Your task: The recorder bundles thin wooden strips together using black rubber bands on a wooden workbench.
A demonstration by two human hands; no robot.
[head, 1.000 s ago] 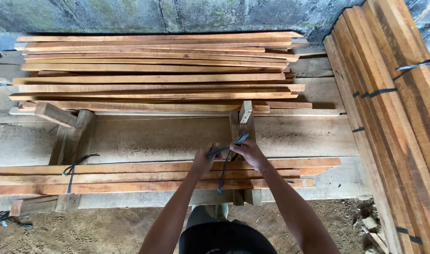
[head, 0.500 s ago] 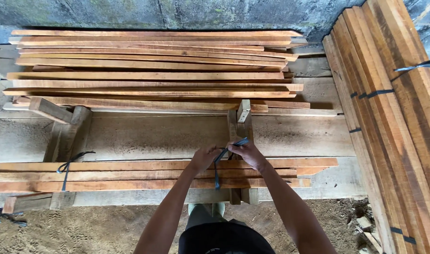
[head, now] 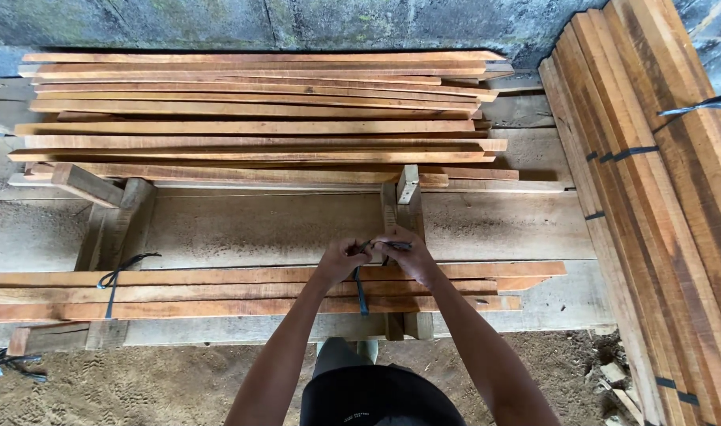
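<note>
Hands, left hand [head: 340,260] and right hand [head: 412,256], pinch dark strap [head: 361,290] over slat bundle [head: 242,290].

Two hands work at one dark strap [head: 360,288]: the left hand [head: 340,259] and the right hand [head: 408,254]. That strap wraps one bundle of about three long wooden slats [head: 218,290], which carries a second, already knotted strap [head: 112,280] near its left end. One loose pile of slats [head: 258,118] lies behind, too many to count exactly. One strapped stack of boards [head: 652,181] stands at the right.
</note>
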